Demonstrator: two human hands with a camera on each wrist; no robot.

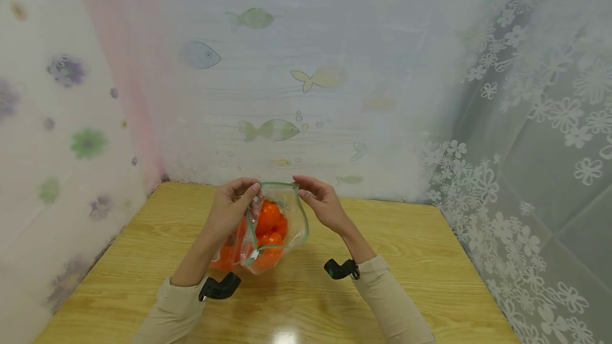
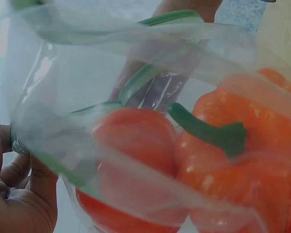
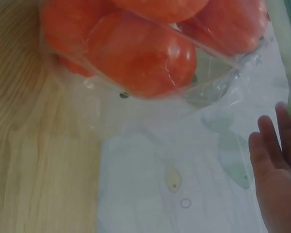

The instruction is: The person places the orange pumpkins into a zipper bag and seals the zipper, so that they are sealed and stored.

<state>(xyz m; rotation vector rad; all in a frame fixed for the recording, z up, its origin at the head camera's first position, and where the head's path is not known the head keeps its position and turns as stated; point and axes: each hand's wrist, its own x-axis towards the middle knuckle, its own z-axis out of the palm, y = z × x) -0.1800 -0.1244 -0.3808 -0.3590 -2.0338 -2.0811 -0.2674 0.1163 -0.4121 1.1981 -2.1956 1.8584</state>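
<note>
A clear plastic zip bag (image 1: 297,211) with a green-edged mouth stands over the table, several orange-red bell peppers (image 1: 269,217) inside it. Its mouth is spread wide, and a small white slider (image 1: 255,254) sits at the lower edge of the green strip. My left hand (image 1: 231,206) pinches the upper left of the rim between thumb and fingers. Opposite it, my right hand (image 1: 322,203) holds the right side of the rim by thumb and forefinger, the other fingers (image 3: 269,143) extended. A green stem (image 2: 208,128) shows on one pepper through the plastic.
The wood-grain table (image 1: 382,291) spreads under both arms. A wall covering with fish (image 1: 270,130) rises behind its far edge, a flowered curtain (image 1: 550,200) hangs on the right, and a patterned sheet (image 1: 62,137) on the left. Black wrist cameras (image 1: 341,268) are strapped to both wrists.
</note>
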